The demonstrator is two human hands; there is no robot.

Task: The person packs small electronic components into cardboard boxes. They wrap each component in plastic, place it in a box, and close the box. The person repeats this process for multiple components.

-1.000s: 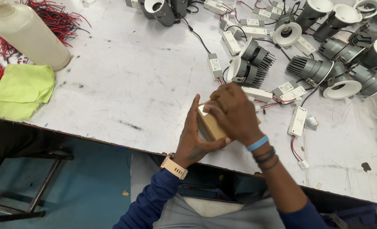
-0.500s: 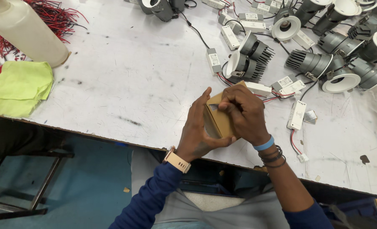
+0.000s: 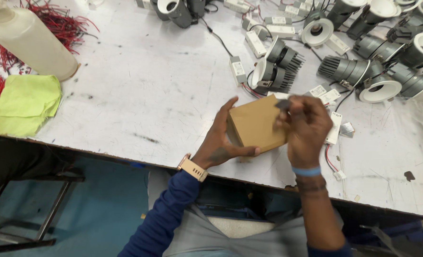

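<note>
A small brown cardboard box (image 3: 256, 124) sits above the near table (image 3: 140, 90) edge, our left hand (image 3: 221, 140) clasping its side while our right hand (image 3: 306, 127) pinches its top right corner. Beyond lie recessed spotlight fittings (image 3: 278, 66) and, far left, a plastic bottle (image 3: 30, 43).

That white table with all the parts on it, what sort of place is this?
Probably a light-fitting assembly or packing bench. Finned recessed spotlights with small white driver boxes crowd the white table, bundles of red wires lie at its far corner, and both hands grip a small cardboard box.
</note>
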